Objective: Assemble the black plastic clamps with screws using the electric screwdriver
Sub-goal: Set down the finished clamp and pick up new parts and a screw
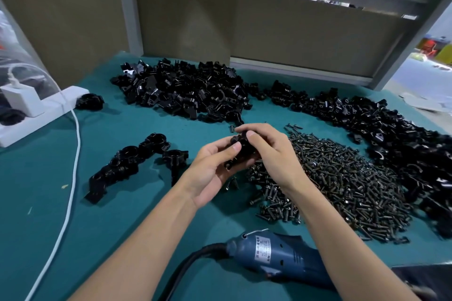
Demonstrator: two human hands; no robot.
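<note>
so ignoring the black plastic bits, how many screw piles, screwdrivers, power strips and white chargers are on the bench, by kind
pile of dark metal screws: 1
blue electric screwdriver: 1
white plastic power strip: 1
white boxy charger plug: 1
total: 4

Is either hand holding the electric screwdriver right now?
No, the electric screwdriver lies on the mat while the left hand and right hand grip a black clamp.

Teal table point(122, 215): clamp-part heaps point(181, 88), screw pile point(342, 178), assembled clamps point(127, 161), electric screwdriver point(276, 254), power strip point(41, 115).
</note>
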